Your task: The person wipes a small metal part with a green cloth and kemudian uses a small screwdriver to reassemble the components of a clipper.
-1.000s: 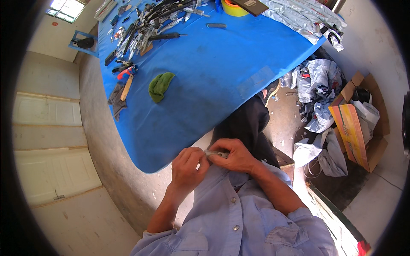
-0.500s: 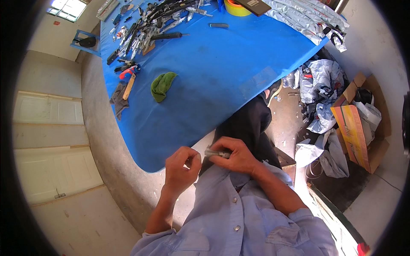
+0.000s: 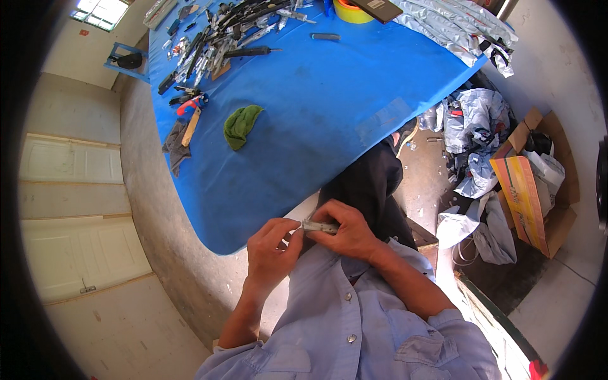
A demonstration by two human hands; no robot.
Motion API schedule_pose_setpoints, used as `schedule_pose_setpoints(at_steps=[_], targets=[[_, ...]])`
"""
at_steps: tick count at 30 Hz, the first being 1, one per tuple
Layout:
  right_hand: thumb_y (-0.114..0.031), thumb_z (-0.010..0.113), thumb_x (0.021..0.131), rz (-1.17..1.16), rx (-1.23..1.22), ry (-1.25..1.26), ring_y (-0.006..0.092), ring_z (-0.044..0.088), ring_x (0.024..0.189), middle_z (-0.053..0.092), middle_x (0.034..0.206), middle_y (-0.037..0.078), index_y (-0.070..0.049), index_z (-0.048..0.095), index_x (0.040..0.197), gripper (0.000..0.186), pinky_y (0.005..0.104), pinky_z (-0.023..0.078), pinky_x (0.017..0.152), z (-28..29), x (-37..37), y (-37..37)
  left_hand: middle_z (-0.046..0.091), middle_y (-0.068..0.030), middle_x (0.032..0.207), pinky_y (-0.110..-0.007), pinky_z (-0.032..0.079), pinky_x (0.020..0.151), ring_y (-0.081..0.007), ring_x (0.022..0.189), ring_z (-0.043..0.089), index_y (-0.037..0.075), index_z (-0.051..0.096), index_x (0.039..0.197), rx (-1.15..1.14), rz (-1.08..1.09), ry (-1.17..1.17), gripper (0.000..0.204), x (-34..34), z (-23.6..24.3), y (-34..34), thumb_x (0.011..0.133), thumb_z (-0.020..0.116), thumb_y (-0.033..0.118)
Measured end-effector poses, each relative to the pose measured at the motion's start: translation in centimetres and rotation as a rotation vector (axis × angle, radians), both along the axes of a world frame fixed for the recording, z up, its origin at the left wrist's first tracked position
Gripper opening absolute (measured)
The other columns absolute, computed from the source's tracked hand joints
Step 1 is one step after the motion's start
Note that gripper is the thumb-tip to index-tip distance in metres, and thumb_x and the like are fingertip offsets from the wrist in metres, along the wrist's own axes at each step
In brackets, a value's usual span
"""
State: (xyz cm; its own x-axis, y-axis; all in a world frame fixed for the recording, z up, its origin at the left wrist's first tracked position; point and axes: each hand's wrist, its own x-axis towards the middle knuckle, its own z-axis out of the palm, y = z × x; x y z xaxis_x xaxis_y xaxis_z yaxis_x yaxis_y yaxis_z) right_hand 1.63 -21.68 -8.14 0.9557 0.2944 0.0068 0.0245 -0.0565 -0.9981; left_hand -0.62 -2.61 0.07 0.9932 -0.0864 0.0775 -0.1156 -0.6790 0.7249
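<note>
Near the bench (image 3: 304,120), the right hand (image 3: 351,234) pinches a grey part (image 3: 315,226); the left hand (image 3: 267,252) curls beside it, grip unclear.

Surface (image 3: 285,152) covered blue. Far left: heap of black and silver parts (image 3: 240,26). Nearer: green cloth (image 3: 241,128); far right: silver sheeting (image 3: 443,30)

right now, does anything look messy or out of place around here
Yes: pale scraps litter the floor, and crumpled silver bags lie loose beside the carton, not in it. The heaped parts on the table look jumbled too.
</note>
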Motion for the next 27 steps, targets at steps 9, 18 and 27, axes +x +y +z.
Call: schedule_pose_setpoints(at_steps=[9,18,27], targets=[[-0.012,0.086,0.082,-0.035,-0.097,-0.048,0.0291,0.073,0.087,0.070,0.097,0.010,-0.006,0.068,0.100,0.026,0.0398,0.057,0.076,0.4,-0.3,0.5,0.072,-0.0119,0.095,-0.037,0.059,0.061,-0.0277,0.076,0.073,0.003,0.069,0.097,0.309,-0.125,-0.178,0.012,-0.1,-1.3,0.2,0.088,0.075,-0.003],[-0.013,0.086,0.082,-0.111,-0.080,-0.061,0.0320,0.072,0.086,0.070,0.096,0.012,-0.004,0.068,0.097,0.025,0.0412,0.057,0.075,0.1,-0.7,1.1,0.061,-0.0125,0.085,-0.045,0.050,0.061,-0.0335,0.074,0.065,0.004,0.060,0.091,0.429,-0.127,-0.315,0.017,-0.3,-2.7,-0.5,0.084,0.074,-0.004],[-0.007,0.089,0.081,-0.193,0.040,-0.046,0.0285,0.072,0.084,0.070,0.094,0.014,-0.002,0.066,0.095,0.028,0.0381,0.056,0.075,-0.4,-1.3,1.5,0.061,-0.0109,0.084,-0.039,0.048,0.058,-0.0248,0.064,0.061,0.004,0.059,0.089,0.173,0.091,-0.137,0.015,-0.8,-3.5,-1.4,0.087,0.072,-0.004]])
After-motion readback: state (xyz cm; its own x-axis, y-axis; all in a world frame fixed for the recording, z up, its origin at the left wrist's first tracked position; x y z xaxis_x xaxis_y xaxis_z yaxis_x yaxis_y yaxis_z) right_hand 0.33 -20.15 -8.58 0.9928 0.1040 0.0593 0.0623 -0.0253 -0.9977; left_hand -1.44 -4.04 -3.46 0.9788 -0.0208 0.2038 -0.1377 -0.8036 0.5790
